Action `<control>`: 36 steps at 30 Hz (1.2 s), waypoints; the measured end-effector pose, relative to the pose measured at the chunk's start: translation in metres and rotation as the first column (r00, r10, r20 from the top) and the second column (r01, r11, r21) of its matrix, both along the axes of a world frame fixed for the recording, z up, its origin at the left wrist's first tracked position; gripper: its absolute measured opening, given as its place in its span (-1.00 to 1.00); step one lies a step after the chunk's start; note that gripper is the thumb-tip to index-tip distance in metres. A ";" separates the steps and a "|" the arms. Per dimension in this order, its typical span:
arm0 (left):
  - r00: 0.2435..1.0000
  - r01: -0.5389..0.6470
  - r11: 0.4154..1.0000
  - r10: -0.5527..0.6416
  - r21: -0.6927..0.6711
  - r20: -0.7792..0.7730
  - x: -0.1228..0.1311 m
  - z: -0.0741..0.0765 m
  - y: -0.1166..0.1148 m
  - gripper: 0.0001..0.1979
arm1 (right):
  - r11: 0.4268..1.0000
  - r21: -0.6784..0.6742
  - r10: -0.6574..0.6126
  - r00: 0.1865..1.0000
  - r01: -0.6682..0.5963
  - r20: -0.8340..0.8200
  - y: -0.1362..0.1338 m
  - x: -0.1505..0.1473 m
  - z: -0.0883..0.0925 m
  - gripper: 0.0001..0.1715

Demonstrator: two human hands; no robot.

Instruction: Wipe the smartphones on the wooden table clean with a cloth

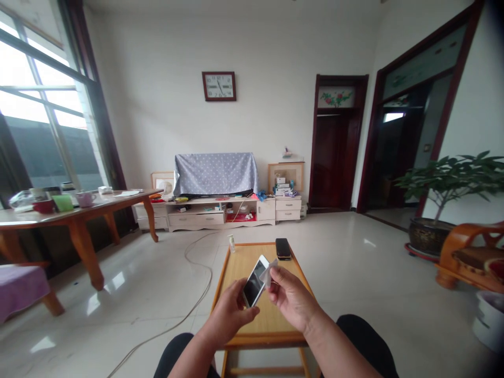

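Note:
A white-framed phone (pixel 255 283) with a dark screen is tilted above the small wooden table (pixel 252 328). My left hand (pixel 229 314) grips its lower left side, thumb along the bottom edge. Beside the phone's upper right edge, my right hand (pixel 290 294) pinches a thin, whitish, crumpled piece of cloth or tissue (pixel 268 273) between thumb and fingers. The cloth overlaps the edge of the screen. On the far part of the table lie a black case (pixel 282 249) at the right and a small pump bottle (pixel 231 243) at the left corner.
A dining table (pixel 118 199) with cups stands at the left. A cable (pixel 200 300) runs over the floor on the left. Behind are a low cabinet (pixel 197 219) and a cloth-covered object (pixel 216 173). A potted plant (pixel 431 233) and wooden chair (pixel 452 252) are at right.

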State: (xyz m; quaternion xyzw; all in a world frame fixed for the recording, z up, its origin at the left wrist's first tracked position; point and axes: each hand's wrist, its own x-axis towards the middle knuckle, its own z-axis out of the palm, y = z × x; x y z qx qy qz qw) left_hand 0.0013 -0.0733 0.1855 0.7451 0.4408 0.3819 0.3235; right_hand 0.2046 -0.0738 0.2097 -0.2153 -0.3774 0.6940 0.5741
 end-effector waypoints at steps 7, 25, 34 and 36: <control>0.992 -0.014 0.991 0.031 0.134 -0.122 -0.010 0.007 -0.002 -0.32 | 0.996 -0.078 0.051 0.996 -0.046 0.066 -0.001 0.015 -0.006 -0.68; 0.637 -0.091 0.963 0.251 -0.252 0.729 0.027 0.013 0.015 -0.51 | 0.914 0.043 -0.403 0.895 0.403 0.193 -0.006 -0.007 -0.020 -0.58; 0.425 -0.051 0.920 0.373 -0.389 0.825 0.035 0.011 0.031 -0.49 | 0.959 0.214 -0.258 0.888 0.187 0.380 -0.036 -0.037 -0.026 -0.49; 0.430 -0.095 0.918 0.387 -0.385 0.816 0.031 0.014 0.033 -0.48 | 0.962 0.219 -0.240 0.885 0.162 0.399 -0.037 -0.037 -0.026 -0.48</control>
